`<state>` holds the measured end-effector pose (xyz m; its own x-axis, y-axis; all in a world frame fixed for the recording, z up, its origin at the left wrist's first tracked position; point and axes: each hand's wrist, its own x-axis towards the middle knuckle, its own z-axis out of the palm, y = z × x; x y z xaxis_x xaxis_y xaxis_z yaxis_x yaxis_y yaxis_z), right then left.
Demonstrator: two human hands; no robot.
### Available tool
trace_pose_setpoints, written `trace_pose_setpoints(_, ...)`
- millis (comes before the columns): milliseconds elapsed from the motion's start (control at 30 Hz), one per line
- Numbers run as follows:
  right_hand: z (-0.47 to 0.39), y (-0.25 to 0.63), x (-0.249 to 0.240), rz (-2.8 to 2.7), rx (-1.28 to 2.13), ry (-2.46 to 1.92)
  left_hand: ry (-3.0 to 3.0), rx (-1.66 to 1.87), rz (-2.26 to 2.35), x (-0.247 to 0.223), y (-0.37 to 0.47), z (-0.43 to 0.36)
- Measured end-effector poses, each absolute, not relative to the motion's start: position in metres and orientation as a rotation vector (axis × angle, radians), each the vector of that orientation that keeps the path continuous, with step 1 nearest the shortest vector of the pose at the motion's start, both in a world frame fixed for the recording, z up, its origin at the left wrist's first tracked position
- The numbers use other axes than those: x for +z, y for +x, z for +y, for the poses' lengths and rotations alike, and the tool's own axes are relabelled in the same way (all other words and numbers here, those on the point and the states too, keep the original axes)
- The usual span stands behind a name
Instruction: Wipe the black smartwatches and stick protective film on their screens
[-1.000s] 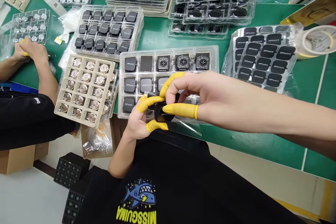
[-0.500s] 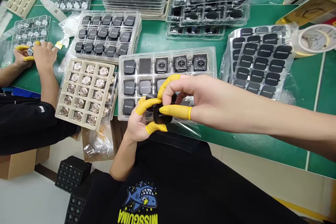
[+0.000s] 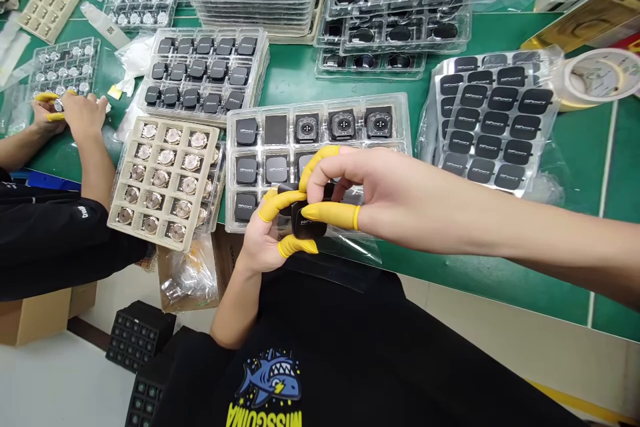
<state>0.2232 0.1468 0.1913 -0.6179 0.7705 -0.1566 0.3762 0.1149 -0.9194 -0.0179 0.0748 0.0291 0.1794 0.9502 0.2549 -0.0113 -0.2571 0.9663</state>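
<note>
yellow-capped left hand (image 3: 263,239) | half-curled, gripping black square piece (image 3: 310,229) | right hand (image 3: 367,177) | bent, pinched onto same piece

At nine o'clock from clear rectangular plastic tray (image 3: 250,149): beige rectangular moulded tray (image 3: 155,153); at three: flat silvery rectangular sheets (image 3: 481,113).

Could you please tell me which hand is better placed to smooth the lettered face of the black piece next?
Probably the right hand: its yellow-covered thumb lies across the black piece, while the left hand seems to steady it.
</note>
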Motion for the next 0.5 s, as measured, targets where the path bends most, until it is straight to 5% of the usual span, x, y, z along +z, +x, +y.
trace_pose_setpoints(500,0.1462,0.2254,0.1863,-2.023,1.45,-1.09,1.522,1.282,0.899,0.0289,-0.0191,0.0759)
